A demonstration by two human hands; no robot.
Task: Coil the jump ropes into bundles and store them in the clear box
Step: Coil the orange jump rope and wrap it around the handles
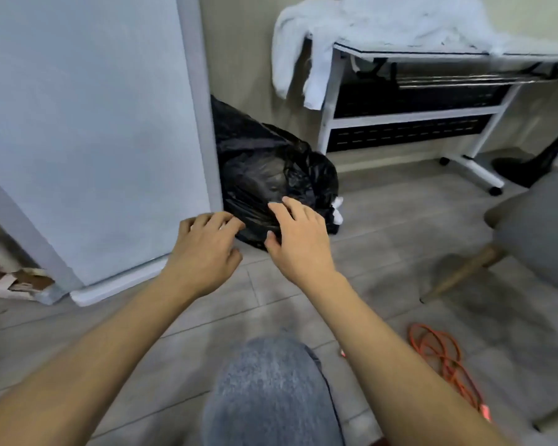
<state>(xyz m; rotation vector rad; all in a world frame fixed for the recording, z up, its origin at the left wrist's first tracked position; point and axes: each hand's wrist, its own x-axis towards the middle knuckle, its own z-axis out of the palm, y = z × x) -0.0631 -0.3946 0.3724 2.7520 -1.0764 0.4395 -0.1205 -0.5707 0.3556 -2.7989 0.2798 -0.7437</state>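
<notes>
Grey plank floor (384, 226), beige wall (239, 43), white wheeled table (409, 115) (pale cloth (384, 20) on top)

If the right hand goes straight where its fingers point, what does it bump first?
Most likely the crumpled black plastic bag. The right hand points its fingers at it with nothing in between; whether they touch it yet, I cannot tell.

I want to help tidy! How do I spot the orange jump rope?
Find the grey padded chair with the wooden leg on the right. On the grey floor in front of it lies the thin orange jump rope in loose loops. Nothing else there is bright orange.
</notes>
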